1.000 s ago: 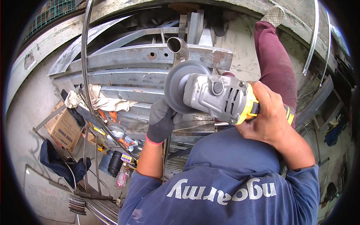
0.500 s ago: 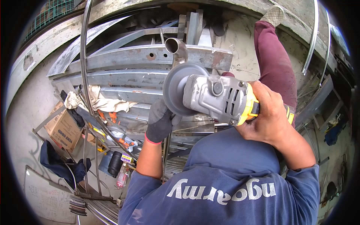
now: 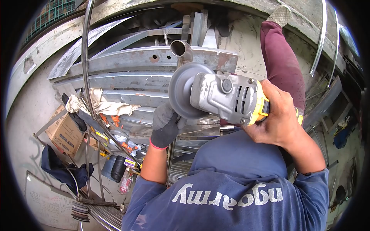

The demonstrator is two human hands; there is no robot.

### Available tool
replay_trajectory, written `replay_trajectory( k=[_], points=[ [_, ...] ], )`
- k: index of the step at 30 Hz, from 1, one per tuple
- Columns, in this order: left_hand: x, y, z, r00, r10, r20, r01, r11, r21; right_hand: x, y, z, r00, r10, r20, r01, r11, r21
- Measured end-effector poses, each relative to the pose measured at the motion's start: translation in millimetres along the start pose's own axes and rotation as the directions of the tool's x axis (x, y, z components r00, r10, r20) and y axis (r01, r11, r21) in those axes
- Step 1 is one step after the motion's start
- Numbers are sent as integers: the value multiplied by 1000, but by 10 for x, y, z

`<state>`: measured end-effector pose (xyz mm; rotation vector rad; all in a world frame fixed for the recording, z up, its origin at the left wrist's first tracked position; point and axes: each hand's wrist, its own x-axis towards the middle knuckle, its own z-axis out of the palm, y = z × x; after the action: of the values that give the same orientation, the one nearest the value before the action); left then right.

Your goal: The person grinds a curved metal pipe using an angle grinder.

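My bare right hand (image 3: 280,117) is wrapped around the yellow and grey body of an angle grinder (image 3: 221,98). The grinder's round grey disc (image 3: 178,90) lies over a bent metal tube (image 3: 185,55), whose open end points up and away from me. Where disc and tube meet is hidden, so contact cannot be made out. My left hand (image 3: 165,125), in a grey and black glove with a red cuff, is closed around the tube just below the disc. Part of its fingers is behind the disc.
Several steel beams (image 3: 131,79) lie across the work area beyond my hands. A pale cloth (image 3: 110,104) and a cardboard box (image 3: 66,131) are at the left. A long curved tube (image 3: 85,57) rises close on the left; another metal tube (image 3: 319,42) stands at the right.
The grinder has tilted slightly, its body turning a little in my right hand's grip, and its disc has shifted slightly. My left hand stays on the tube.
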<state>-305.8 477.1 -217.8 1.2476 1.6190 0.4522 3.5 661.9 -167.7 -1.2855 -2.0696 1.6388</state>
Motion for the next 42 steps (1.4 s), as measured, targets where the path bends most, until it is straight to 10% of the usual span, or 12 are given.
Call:
replay_trajectory(
  k=[17,23,35,42],
  points=[
    [-16,12,-11,997,-80,2,80,996,-48,0,-4,-11,1000,1,-1,-1,1000,-1],
    [169,150,-6,984,147,-103,-145,989,32,-9,9,-12,1000,8,10,-8,1000,-5],
    [66,251,-39,912,-390,129,384,698,-605,-7,13,-7,1000,9,-12,-10,1000,-24],
    [112,231,-57,980,-200,-5,186,923,-337,-1,9,-5,1000,16,-15,-16,1000,-14]
  ],
)
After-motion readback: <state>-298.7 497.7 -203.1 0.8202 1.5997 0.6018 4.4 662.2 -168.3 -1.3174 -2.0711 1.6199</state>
